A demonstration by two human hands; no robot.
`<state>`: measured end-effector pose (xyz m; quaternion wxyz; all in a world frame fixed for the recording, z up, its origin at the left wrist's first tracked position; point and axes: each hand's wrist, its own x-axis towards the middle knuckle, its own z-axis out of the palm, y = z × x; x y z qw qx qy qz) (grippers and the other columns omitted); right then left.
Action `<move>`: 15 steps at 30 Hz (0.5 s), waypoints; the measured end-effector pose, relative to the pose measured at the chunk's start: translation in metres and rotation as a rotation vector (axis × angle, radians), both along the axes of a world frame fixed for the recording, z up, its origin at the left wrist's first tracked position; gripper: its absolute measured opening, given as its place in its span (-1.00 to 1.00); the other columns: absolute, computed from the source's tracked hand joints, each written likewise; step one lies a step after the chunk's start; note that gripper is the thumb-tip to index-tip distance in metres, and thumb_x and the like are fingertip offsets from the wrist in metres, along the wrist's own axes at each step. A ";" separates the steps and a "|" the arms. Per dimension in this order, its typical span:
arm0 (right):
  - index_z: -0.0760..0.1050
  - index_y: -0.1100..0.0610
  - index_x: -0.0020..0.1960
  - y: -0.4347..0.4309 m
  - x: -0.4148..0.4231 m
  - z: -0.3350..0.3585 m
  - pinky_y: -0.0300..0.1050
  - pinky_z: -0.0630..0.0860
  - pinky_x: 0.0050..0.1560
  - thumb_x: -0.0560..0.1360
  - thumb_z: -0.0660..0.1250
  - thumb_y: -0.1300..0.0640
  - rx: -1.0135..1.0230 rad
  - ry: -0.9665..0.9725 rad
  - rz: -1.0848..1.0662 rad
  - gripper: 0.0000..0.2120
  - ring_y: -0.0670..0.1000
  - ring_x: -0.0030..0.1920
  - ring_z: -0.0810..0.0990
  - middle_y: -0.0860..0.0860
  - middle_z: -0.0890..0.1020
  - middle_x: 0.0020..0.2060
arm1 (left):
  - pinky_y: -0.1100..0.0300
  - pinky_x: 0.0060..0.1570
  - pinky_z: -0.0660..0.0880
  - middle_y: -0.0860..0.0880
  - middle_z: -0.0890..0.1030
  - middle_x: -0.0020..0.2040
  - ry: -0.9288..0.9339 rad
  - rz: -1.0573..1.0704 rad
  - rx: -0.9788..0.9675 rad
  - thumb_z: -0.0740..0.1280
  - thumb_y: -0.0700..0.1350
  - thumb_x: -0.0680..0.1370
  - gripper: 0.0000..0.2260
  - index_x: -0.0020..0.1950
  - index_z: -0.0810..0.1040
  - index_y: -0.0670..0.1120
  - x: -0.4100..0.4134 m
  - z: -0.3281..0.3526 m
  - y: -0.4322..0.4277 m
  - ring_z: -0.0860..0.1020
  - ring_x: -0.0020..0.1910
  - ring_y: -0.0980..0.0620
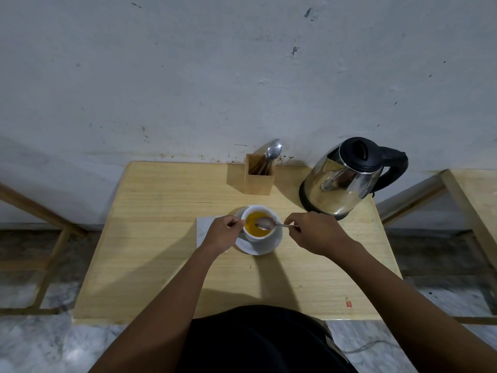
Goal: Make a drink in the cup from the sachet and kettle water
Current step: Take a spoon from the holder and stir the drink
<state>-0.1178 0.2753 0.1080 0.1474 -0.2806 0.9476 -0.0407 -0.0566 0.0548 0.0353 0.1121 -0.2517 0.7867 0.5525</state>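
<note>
A white cup [261,236] full of orange-yellow drink stands on a white saucer [265,246] in the middle of the wooden table. My left hand [221,232] grips the cup's left side, where the handle is hidden. My right hand [314,231] pinches the handle of a metal spoon [266,223], whose bowl sits over the liquid. A steel kettle [347,177] with a black lid and handle stands to the back right. A pale flat sachet or napkin [202,231] lies left of the saucer, partly under my left hand.
A wooden holder [258,179] with spoons stands at the table's back edge against the wall. Wooden frames flank the table [161,251] on both sides. A cable lies on the marble floor at the lower right.
</note>
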 end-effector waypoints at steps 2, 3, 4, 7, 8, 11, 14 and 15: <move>0.57 -0.13 0.21 -0.004 -0.003 0.005 -0.17 0.36 -0.24 0.58 0.16 -0.02 0.027 0.029 0.054 -0.71 0.01 -0.02 0.63 -0.09 0.69 0.04 | 0.20 -0.37 0.40 0.00 0.56 -0.27 0.004 -0.002 -0.008 0.30 -0.02 0.58 -0.81 -0.03 0.61 -0.12 0.001 0.001 0.001 0.54 -0.24 -0.01; 0.59 -0.14 0.19 -0.008 -0.004 0.007 -0.17 0.35 -0.24 0.59 0.16 -0.03 0.045 0.034 0.087 -0.72 -0.01 -0.02 0.63 -0.10 0.69 0.04 | 0.20 -0.36 0.41 -0.01 0.57 -0.26 0.007 0.001 -0.009 0.30 -0.02 0.58 -0.82 -0.03 0.61 -0.11 0.001 0.001 0.001 0.54 -0.24 -0.01; 0.60 -0.15 0.17 -0.012 -0.005 0.008 -0.17 0.36 -0.25 0.59 0.17 -0.04 0.062 0.038 0.118 -0.72 -0.01 -0.03 0.63 -0.11 0.68 0.04 | 0.19 -0.35 0.42 -0.02 0.58 -0.25 0.009 0.005 -0.007 0.30 -0.03 0.58 -0.82 -0.03 0.61 -0.12 0.001 0.001 0.001 0.54 -0.24 -0.02; 0.63 -0.16 0.11 -0.029 -0.006 0.005 -0.17 0.40 -0.26 0.58 0.18 -0.05 0.120 0.075 0.199 -0.74 0.00 -0.06 0.64 -0.10 0.69 0.01 | 0.06 -0.20 0.53 -0.06 0.60 -0.21 0.015 0.004 0.002 0.30 -0.04 0.58 -0.83 -0.05 0.61 -0.11 0.001 -0.001 0.000 0.55 -0.23 -0.03; 0.63 -0.14 0.09 -0.035 -0.007 0.003 -0.16 0.40 -0.28 0.58 0.18 -0.04 0.150 0.094 0.220 -0.75 0.01 -0.09 0.65 -0.08 0.69 -0.03 | 0.01 -0.11 0.55 -0.07 0.62 -0.20 0.021 0.001 0.004 0.30 -0.05 0.58 -0.84 -0.06 0.62 -0.11 0.000 -0.002 0.000 0.56 -0.22 -0.04; 0.63 -0.06 0.05 -0.052 -0.011 0.000 -0.13 0.38 -0.31 0.57 0.19 0.03 0.231 0.119 0.216 -0.77 0.04 -0.18 0.63 -0.04 0.68 -0.14 | 0.00 -0.07 0.55 -0.03 0.60 -0.23 0.032 0.004 0.009 0.30 -0.05 0.58 -0.84 -0.08 0.61 -0.10 0.001 -0.003 0.000 0.55 -0.21 -0.03; 0.59 0.05 -0.03 -0.061 -0.016 0.005 -0.13 0.34 -0.34 0.58 0.19 0.09 0.294 0.180 0.209 -0.80 0.04 -0.31 0.53 -0.04 0.56 -0.31 | 0.06 -0.17 0.51 0.00 0.58 -0.24 0.039 0.000 0.014 0.30 -0.05 0.58 -0.83 -0.04 0.62 -0.11 0.002 -0.002 0.000 0.55 -0.22 -0.02; 0.56 0.07 -0.08 -0.063 -0.017 0.007 -0.14 0.32 -0.35 0.59 0.19 0.11 0.316 0.207 0.205 -0.82 0.03 -0.34 0.48 -0.04 0.48 -0.38 | 0.06 -0.15 0.51 0.00 0.58 -0.24 0.042 -0.002 0.019 0.29 -0.05 0.58 -0.83 -0.04 0.62 -0.11 0.002 -0.002 0.000 0.54 -0.22 -0.02</move>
